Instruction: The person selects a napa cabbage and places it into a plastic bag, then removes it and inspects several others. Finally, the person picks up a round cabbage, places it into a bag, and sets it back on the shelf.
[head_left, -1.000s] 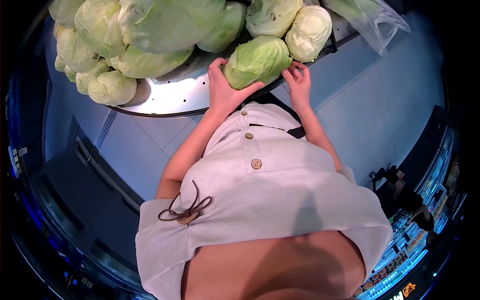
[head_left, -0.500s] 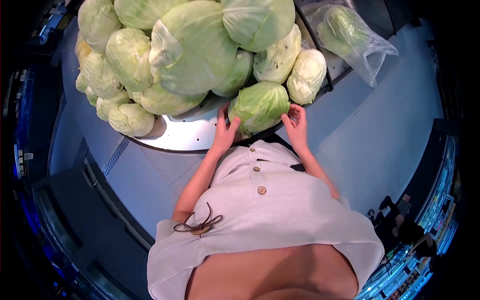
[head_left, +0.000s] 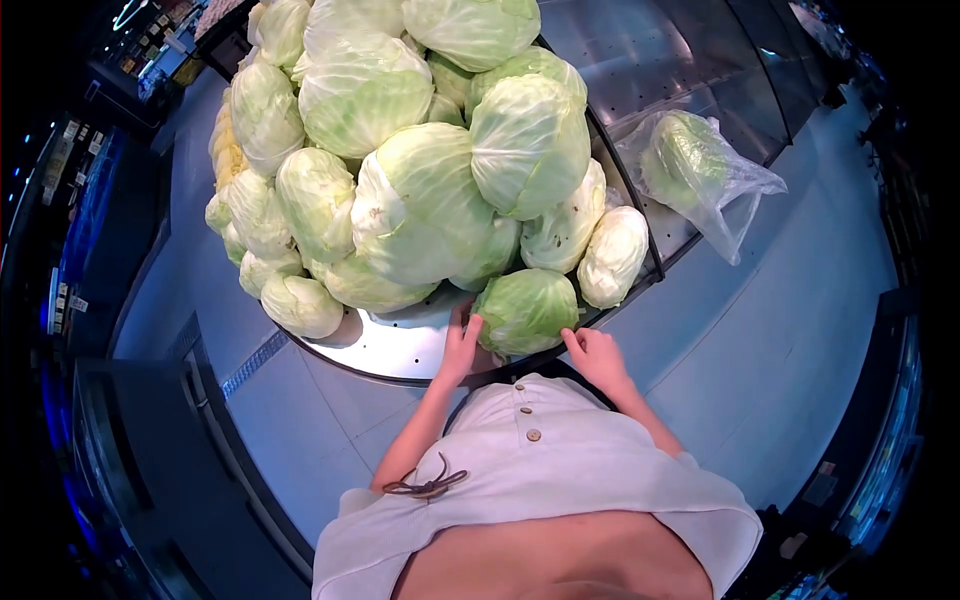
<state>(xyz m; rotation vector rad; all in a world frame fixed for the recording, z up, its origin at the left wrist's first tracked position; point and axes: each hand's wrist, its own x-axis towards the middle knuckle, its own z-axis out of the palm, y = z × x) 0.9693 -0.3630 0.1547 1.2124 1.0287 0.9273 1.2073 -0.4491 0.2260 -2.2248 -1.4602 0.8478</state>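
A green cabbage (head_left: 525, 310) sits at the near edge of a metal display stand (head_left: 390, 350), in front of a tall pile of cabbages (head_left: 420, 180). My left hand (head_left: 460, 345) rests against its left side, fingers spread. On the right side, my right hand (head_left: 595, 352) touches it with the fingertips. Both hands are in contact with the cabbage, and it rests on the stand.
A clear plastic bag holding a cabbage (head_left: 695, 165) lies on the steel shelf to the right of the pile. A metal divider (head_left: 625, 200) borders the pile. Grey tiled floor (head_left: 790, 330) surrounds the stand; dark store shelving runs along the left.
My head tilted up, so the whole pile came into view. The cabbage went from being gripped by my left hand to resting on the stand, with both hands looser on its sides.
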